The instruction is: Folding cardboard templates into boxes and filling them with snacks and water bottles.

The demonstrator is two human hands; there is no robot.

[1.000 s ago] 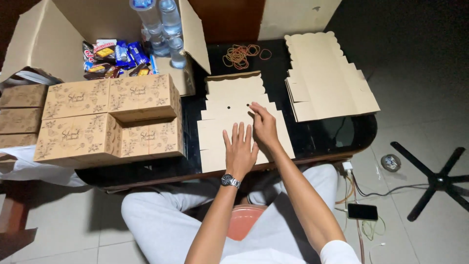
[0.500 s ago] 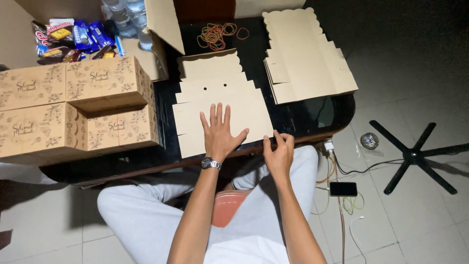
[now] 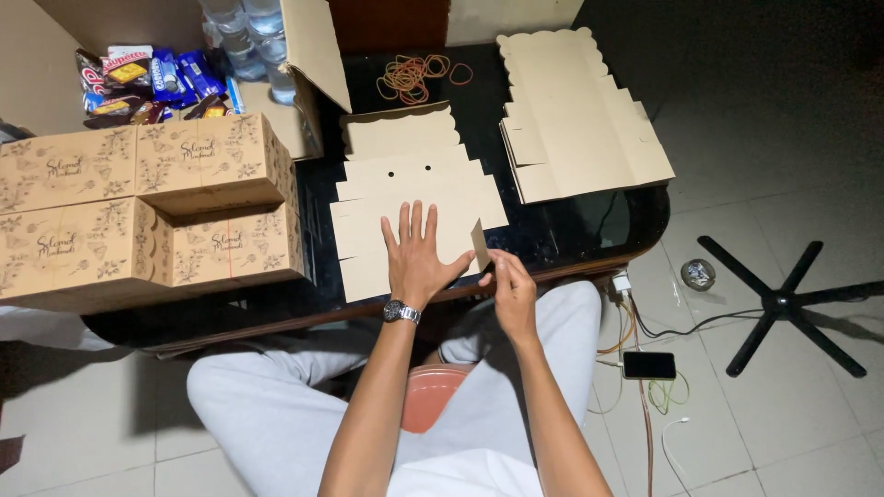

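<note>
Left hand (image 3: pixel 416 256) lies open, fingers spread, pressing a flat unfolded tan cardboard box blank (image 3: pixel 414 198) onto the dark glossy desk (image 3: pixel 571 235); right hand (image 3: pixel 509 285) pinches its raised side flap (image 3: pixel 479 247).

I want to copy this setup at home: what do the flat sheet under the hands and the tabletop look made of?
The flat box blank looks like plain brown cardboard: matte, die-cut with scalloped edges, and its side flap bends up under the right hand. The table looks like glossy black glass or lacquer, judging by its reflections; I can't tell which.
</note>
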